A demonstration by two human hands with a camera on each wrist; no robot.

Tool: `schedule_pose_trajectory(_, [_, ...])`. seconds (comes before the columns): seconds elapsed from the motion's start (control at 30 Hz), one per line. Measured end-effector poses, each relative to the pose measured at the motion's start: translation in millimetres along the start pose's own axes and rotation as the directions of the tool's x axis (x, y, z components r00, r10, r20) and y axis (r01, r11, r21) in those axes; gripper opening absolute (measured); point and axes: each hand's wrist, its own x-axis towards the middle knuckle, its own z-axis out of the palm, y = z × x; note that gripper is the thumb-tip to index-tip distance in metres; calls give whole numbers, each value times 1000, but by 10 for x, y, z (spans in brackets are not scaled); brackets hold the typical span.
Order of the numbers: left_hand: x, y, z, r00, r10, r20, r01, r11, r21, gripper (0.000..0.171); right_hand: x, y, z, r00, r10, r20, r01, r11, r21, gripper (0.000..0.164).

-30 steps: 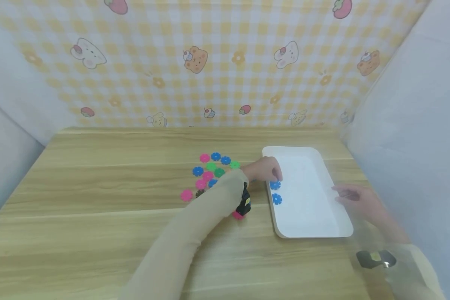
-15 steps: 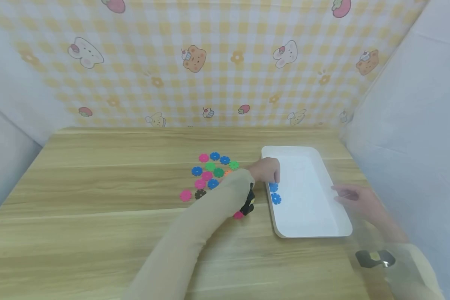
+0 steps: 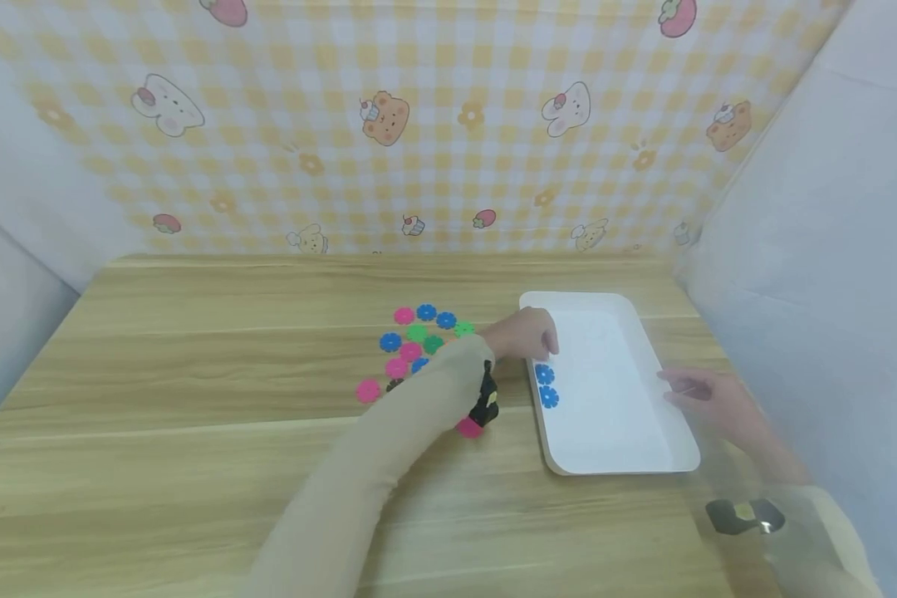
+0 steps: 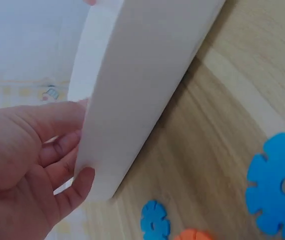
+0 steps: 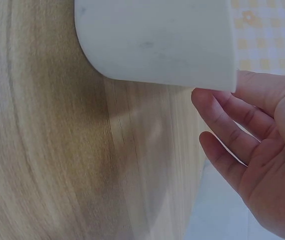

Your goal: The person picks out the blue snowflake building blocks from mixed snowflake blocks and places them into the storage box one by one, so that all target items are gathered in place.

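Observation:
At the left rim of a white tray [image 3: 609,390], my left hand [image 3: 526,334] hangs with its fingers loosely bent down inside. Two blue snowflake discs [image 3: 548,397] lie there side by side, just below the fingertips and apart from them. In the left wrist view the tray's wall hides part of the left fingers [image 4: 71,192]; no disc shows in them. My right hand [image 3: 710,403] pinches the tray's right rim. The right wrist view has the thumb at the rim's top and fingers [image 5: 222,120] below it, one touching the tray's underside.
Left of the tray, pink discs [image 3: 369,391], blue discs [image 3: 390,342] and green discs [image 3: 433,345] lie loose on the wooden table [image 3: 194,465]. My left forearm [image 3: 374,473] covers part of this group. A patterned cloth [image 3: 419,133] rises behind the table.
The upper blue disc has shifted down against the lower one in the tray. My left hand has risen slightly off it. The right hand stays at the rim.

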Motion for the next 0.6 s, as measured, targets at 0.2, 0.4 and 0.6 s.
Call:
schedule_pose_trajectory(0.2, [-156, -172, -162, 994, 6, -113, -29, 978, -206, 18, 0, 12, -2, 1000, 8, 9, -8, 1000, 5, 37])
schedule_pose_trajectory(0.4, [-317, -407, -250, 992, -74, -101, 54, 981, -186, 6, 9, 9, -4, 999, 37, 34, -38, 999, 14, 38])
schedule_pose_trajectory(0.6, [-401, -491, -214, 984, -179, -7, 177, 978, -112, 23, 15, 2, 3, 999, 35, 31, -35, 999, 11, 38])
